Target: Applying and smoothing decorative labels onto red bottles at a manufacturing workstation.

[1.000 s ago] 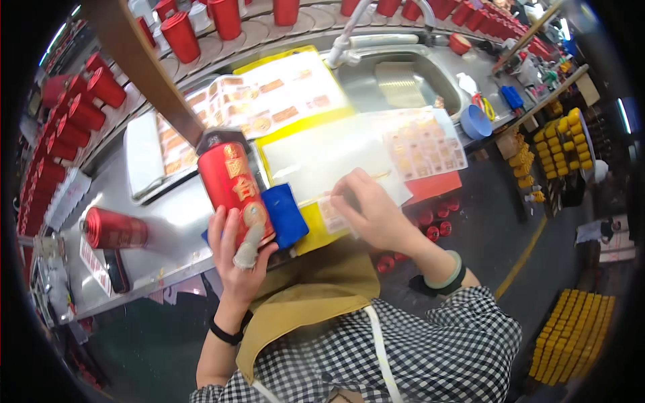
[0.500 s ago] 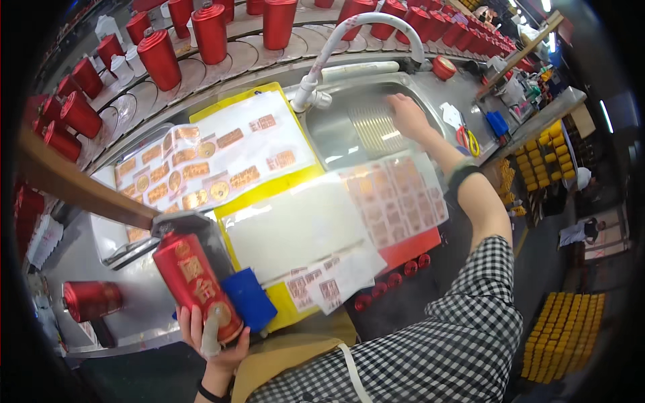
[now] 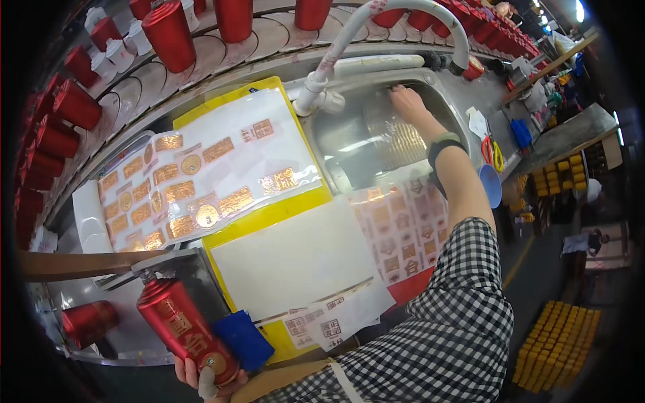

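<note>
One red bottle [image 3: 180,319] slants at the lower left, its base end gripped by the left hand [image 3: 213,384]; a blue pad [image 3: 245,340] lies beside it. The right hand [image 3: 408,104] is at the far side of the sink [image 3: 334,149]; whether it holds anything cannot be told. Left of the sink, a sheet of gold stickers [image 3: 222,176] overlies a yellow board [image 3: 282,216].

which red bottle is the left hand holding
The gold-marked red bottle beside the blue pad: the left hand holds its near end, while neither hand touches the other red bottles.
</note>
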`<state>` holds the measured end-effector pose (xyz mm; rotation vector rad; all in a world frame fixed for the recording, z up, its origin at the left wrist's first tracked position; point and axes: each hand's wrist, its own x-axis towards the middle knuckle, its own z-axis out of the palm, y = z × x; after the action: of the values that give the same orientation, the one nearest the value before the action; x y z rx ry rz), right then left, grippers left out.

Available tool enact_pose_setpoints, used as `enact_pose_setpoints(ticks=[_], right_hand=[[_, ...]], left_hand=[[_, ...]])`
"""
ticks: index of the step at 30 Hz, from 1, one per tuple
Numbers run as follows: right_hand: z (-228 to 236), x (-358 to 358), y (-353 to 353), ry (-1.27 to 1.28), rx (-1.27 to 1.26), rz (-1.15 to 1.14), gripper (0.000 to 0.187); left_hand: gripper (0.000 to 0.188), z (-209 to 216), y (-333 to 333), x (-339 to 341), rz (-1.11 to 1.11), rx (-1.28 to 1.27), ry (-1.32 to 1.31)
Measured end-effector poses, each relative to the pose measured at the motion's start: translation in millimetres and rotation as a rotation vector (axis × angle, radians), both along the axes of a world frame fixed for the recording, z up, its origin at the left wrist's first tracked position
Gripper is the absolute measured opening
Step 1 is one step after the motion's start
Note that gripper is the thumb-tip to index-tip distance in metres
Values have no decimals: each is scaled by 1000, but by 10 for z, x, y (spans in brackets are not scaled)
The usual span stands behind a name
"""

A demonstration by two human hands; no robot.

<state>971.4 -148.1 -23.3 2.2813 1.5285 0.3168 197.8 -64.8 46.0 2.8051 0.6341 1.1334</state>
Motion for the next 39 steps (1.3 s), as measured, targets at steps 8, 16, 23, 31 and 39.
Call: enact_pose_setpoints(ticks=[8, 16, 23, 31, 39], right_hand=[[218, -106, -78, 42, 38, 9, 8], [788, -472, -247, 18, 33, -35, 14], [1395, -914, -519, -119, 176, 65, 15], [2376, -1743, -886, -324, 359, 260, 23], [3422, -2848, -677, -318, 464, 29, 20]], left_hand=[[86, -150, -6, -133, -43, 6, 26], [81, -39, 3, -108, -14, -115, 125], [69, 106, 41, 18, -53, -184, 101], [66, 240, 59, 185, -147, -199, 42], [69, 278, 40, 193, -166, -233, -36]])
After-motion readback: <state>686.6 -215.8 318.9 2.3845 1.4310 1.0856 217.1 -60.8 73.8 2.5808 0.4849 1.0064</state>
